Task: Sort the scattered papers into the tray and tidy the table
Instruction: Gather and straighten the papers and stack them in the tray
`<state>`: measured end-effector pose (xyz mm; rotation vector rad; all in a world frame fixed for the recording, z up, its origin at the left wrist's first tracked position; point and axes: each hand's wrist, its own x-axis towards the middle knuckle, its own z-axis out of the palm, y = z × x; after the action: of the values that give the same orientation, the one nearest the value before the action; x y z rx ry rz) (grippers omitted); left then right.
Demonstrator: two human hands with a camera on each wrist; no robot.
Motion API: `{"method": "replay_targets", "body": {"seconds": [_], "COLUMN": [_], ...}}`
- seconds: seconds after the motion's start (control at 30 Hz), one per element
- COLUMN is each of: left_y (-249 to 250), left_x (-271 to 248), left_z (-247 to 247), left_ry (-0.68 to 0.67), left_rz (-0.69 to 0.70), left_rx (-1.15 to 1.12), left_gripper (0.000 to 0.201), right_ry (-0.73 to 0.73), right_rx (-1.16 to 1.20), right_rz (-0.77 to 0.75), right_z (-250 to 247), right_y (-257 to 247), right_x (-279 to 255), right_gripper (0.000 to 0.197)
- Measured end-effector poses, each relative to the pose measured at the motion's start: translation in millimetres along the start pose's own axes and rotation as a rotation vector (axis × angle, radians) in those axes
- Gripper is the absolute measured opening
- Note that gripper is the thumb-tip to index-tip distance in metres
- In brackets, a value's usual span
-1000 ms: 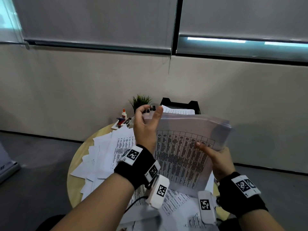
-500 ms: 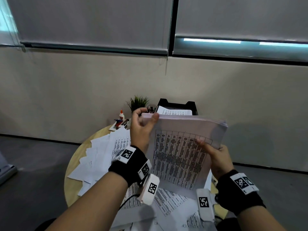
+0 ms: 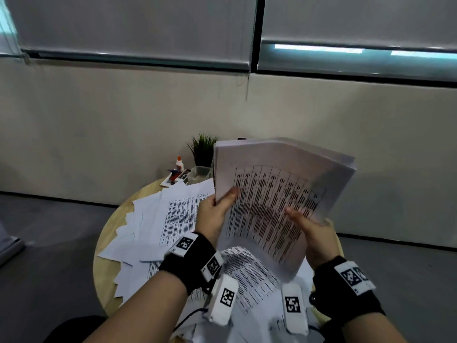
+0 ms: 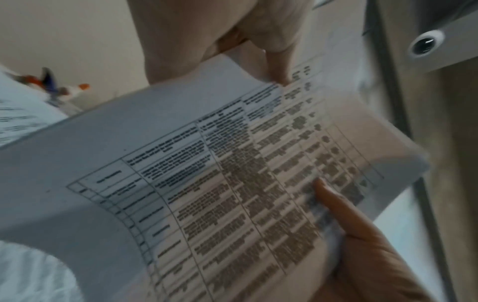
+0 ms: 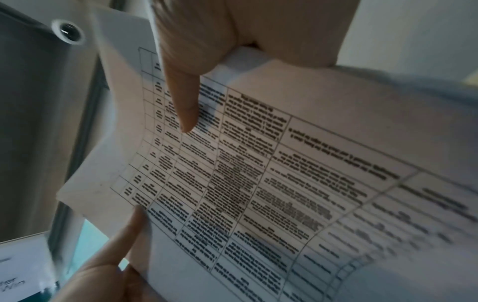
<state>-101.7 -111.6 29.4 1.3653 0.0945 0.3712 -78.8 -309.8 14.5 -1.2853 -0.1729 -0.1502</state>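
Note:
I hold a thick stack of printed papers (image 3: 272,191) upright above the table, table-printed face toward me. My left hand (image 3: 218,206) grips its left edge, thumb (image 4: 276,67) on the front and the fingers behind. My right hand (image 3: 311,231) grips the lower right edge, thumb (image 5: 181,98) pressed on the print. In the right wrist view the stack (image 5: 258,183) bends in a curve. Scattered papers (image 3: 158,219) cover the round wooden table (image 3: 108,233) below. The tray is hidden behind the stack.
At the table's far edge stand a small green plant (image 3: 202,149), a glue bottle (image 3: 179,164), a clear container (image 3: 199,174) and small desk items (image 3: 176,175). A beige wall rises close behind the table. Grey floor surrounds the table.
My left hand has slid from the stack's top edge down to its left edge. The stack has tilted and risen, and it now covers the black tray behind it.

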Motion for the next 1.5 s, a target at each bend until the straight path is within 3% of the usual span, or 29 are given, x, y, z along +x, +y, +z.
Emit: {"method": "replay_targets", "body": {"seconds": [0.1, 0.2, 0.3, 0.57, 0.7, 0.93, 1.03, 1.1, 1.27, 1.33, 1.37, 1.4, 1.43, 1.5], "left_y": [-1.5, -26.9, -49.8, -61.6, -93.4, -82.3, -82.3, -89.1, -93.8, -88.4, -85.9, -86.3, -86.3, -81.4], "left_x": [-3.6, -12.5, -20.1, -8.1, -17.8, -2.1, 0.0, -4.9, -19.8, -23.2, -24.9, -26.5, -27.5, -30.1], "left_z": [-1.2, -12.5, -18.6, -14.3, -20.2, -30.3, -37.3, -42.1, -55.6, -65.9, -71.9, -78.1, -83.7, -91.3], "left_ry": [0.005, 0.006, -0.005, 0.070, 0.040, -0.054, -0.157, -0.233, -0.413, -0.527, -0.552, -0.562, -0.595, -0.681], "left_rz": [-0.005, -0.099, -0.192, -0.149, -0.252, -0.143, -0.208, -0.273, -0.431, -0.503, -0.552, -0.617, -0.679, -0.774], "left_rx": [-0.061, 0.010, 0.056, 0.003, 0.136, 0.415, 0.512, 0.579, 0.554, 0.560, 0.529, 0.470, 0.396, 0.306], "left_gripper": [0.008, 0.016, 0.019, 0.020, 0.021, 0.019, 0.022, 0.030, 0.039, 0.043, 0.047, 0.050, 0.051, 0.052], "right_ry": [0.001, 0.022, 0.037, 0.051, 0.143, 0.100, 0.160, 0.182, 0.201, 0.183, 0.188, 0.174, 0.152, 0.121], "right_rx": [-0.026, -0.122, -0.162, -0.096, -0.166, -0.130, -0.198, -0.219, -0.206, -0.291, -0.337, -0.365, -0.377, -0.356], "right_rz": [-0.013, 0.093, 0.191, 0.200, 0.306, 0.357, 0.443, 0.518, 0.712, 0.793, 0.815, 0.877, 0.924, 1.009], "right_z": [-1.6, -12.0, -18.1, -11.2, -7.9, -7.0, -13.5, -17.5, -29.5, -34.8, -31.5, -37.6, -37.0, -42.1], "right_y": [1.7, 33.2, 56.4, 49.0, 72.4, 56.1, 69.1, 79.3, 103.7, 110.6, 104.3, 111.8, 110.5, 119.6], "right_x": [-0.8, -11.7, -22.7, -18.5, -27.2, -24.1, -29.4, -37.2, -40.2, -35.4, -36.5, -33.1, -34.0, -30.1], "right_gripper": [0.029, 0.037, 0.027, 0.024, 0.010, 0.016, 0.020, 0.009, 0.039, 0.038, 0.018, 0.050, 0.044, 0.065]}}
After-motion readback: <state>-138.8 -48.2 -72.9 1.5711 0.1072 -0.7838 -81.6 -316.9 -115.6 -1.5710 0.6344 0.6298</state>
